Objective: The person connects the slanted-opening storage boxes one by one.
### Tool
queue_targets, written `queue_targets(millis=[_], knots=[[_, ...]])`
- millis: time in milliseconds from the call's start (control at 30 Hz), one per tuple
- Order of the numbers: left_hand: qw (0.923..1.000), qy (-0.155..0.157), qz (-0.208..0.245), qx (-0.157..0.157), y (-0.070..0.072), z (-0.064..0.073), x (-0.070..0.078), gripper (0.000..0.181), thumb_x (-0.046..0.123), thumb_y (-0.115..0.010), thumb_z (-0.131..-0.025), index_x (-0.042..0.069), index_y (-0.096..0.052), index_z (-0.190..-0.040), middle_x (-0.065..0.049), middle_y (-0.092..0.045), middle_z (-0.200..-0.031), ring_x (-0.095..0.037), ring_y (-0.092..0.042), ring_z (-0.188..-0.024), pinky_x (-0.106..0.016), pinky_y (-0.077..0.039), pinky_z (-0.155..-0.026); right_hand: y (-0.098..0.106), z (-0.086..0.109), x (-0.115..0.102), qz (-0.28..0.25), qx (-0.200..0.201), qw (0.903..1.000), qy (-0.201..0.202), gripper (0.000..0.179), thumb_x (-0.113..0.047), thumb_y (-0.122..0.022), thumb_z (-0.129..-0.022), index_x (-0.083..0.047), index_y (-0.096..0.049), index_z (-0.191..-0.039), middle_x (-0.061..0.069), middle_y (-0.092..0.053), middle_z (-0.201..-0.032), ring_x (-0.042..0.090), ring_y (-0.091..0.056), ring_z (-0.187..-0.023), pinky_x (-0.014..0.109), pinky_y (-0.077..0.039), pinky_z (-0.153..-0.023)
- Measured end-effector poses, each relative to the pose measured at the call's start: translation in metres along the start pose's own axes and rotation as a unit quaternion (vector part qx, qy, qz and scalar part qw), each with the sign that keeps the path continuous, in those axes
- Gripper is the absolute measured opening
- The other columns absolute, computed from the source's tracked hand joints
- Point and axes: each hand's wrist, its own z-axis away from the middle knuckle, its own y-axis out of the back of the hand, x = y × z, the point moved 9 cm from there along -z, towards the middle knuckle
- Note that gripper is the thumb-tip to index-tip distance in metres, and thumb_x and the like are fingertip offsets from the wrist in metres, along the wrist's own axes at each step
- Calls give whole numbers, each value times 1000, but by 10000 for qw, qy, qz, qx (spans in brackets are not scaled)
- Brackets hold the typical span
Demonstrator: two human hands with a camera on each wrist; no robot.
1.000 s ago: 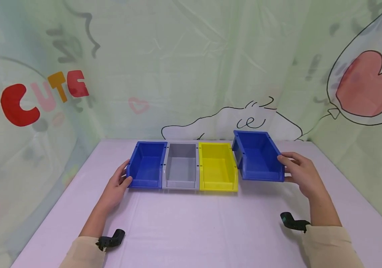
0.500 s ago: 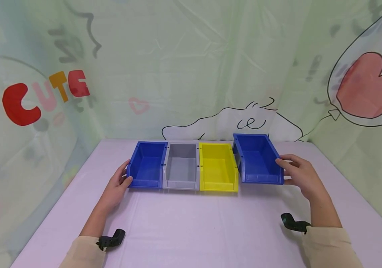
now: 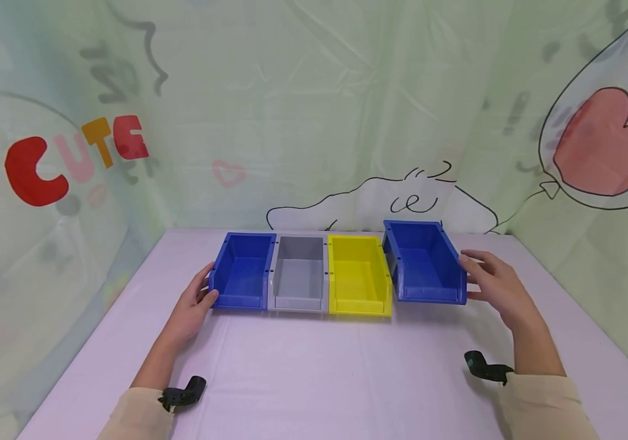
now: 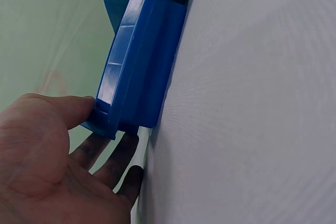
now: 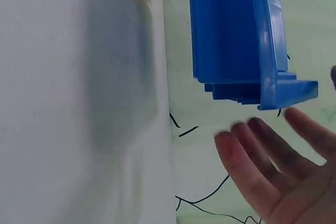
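Note:
A left blue storage bin (image 3: 244,272), a grey bin (image 3: 298,273) and a yellow bin (image 3: 360,275) stand side by side in a row on the table. My left hand (image 3: 188,308) holds the left blue bin at its outer front corner, thumb on the rim and fingers by its side wall. At the right end, another blue bin (image 3: 425,263) sits higher than the row, beside the yellow one; the right wrist view shows its underside (image 5: 231,90) above the tabletop. My right hand (image 3: 501,290) is beside that bin, its spread fingers (image 5: 247,156) apart from it.
A pale cloth covers the table (image 3: 302,379). Behind the bins hangs a light green printed curtain (image 3: 302,122), which also closes both sides. Black wrist cameras (image 3: 183,394) sit at the sleeve cuffs.
The right blue bin has come down slightly beside the yellow one. My right hand has let go of it and moved a little to the right. My left hand has stayed put.

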Motion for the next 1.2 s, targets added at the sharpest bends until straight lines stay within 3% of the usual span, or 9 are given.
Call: queue_targets(millis=[133,233,433,567,733,967,1200], knots=[[10000,-2,41,-14,0,0,0,63,11,-44,-111,24,-19,-167,-27,-27,-167,-47,-31,-153,-56,-32,-124,8,3,-15,244,654,9964,482,74,-48,-46,-108,-12,-19,-166,35,-32,-161,60,-39,-141,72,-46,-103],[10000,37,32,-18,0,0,0,63,11,-44,-111,25,-18,-167,-27,-26,-167,-47,-31,-153,-56,-32,-124,11,7,-29,349,946,9910,884,74,-43,-54,-107,-19,-19,-167,29,-28,-166,58,-30,-147,78,-35,-108],[10000,79,21,-12,0,1,-1,63,11,-44,-111,24,-18,-167,-26,-25,-168,-47,-30,-153,-55,-32,-124,5,16,-56,695,1186,9774,1605,73,-36,-60,-105,-24,-23,-166,23,-23,-169,52,-21,-154,78,-23,-116],[10000,46,17,3,1,1,-1,62,11,-44,-111,23,-19,-167,-26,-26,-167,-47,-30,-153,-55,-31,-124,-10,22,-76,1189,1234,9649,1991,74,-34,-66,-101,-23,-29,-165,21,-26,-170,52,-23,-153,82,-25,-112],[10000,2,11,13,1,1,-1,62,11,-44,-111,23,-19,-167,-26,-26,-167,-47,-31,-153,-56,-31,-124,-39,22,-89,1626,821,9579,2218,72,-34,-68,-100,-22,-35,-163,18,-25,-170,54,-26,-151,84,-31,-106],[10000,-6,27,17,0,-1,-2,62,10,-43,-111,23,-19,-167,-27,-27,-167,-47,-31,-153,-55,-32,-124,-77,19,-85,2094,-8,9512,2264,71,-27,-67,-101,-23,-34,-163,12,-23,-172,50,-31,-151,75,-37,-110],[10000,25,45,8,1,0,-1,62,10,-43,-111,23,-19,-167,-27,-27,-166,-47,-31,-153,-55,-32,-124,-90,18,-83,2294,-260,9507,2070,66,-22,-66,-101,-15,-38,-161,11,-25,-172,48,-38,-148,69,-40,-112]])
